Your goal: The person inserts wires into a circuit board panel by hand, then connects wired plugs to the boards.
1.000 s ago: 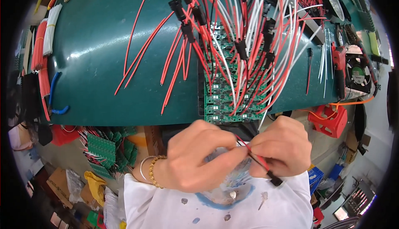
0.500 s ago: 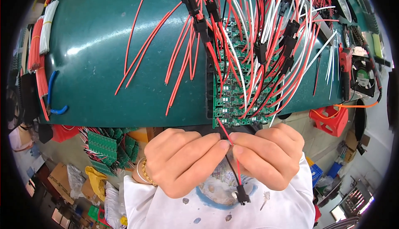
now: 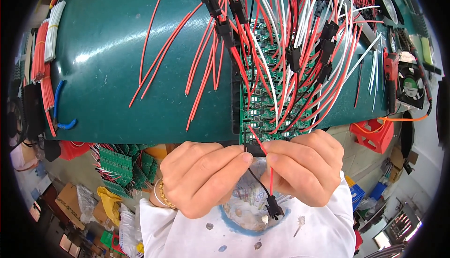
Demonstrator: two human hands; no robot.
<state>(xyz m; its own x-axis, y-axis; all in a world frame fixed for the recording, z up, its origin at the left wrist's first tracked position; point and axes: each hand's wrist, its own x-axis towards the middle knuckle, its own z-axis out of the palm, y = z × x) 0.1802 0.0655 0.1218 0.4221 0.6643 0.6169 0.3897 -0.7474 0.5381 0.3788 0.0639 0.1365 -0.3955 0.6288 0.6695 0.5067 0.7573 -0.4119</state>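
A black plug connector (image 3: 274,208) hangs below my hands on a red wire (image 3: 256,137) and a black wire (image 3: 256,176). The red one is pinched between thumb and forefinger of my right hand (image 3: 307,168); its tip reaches up over the lowest row of a green circuit board panel (image 3: 247,114). At the panel's lower left corner, my left hand (image 3: 201,177) is closed in a pinch on the black wire, whose end is mostly hidden by the fingers. Red, white and black wires with black connectors (image 3: 326,49) rise from the panel in a dense bunch.
Loose red wires (image 3: 204,82) lie on the green table mat (image 3: 108,103). Bundles of red and white wire (image 3: 55,29) are at the left edge. A red-handled tool (image 3: 390,73) and a small fan (image 3: 410,85) stand at the right. More green boards (image 3: 116,164) sit below the table edge.
Both hands have moved up slightly toward the panel and their fingertips have drawn apart. The red and black wires are spread wider, and the hanging connector has risen a little.
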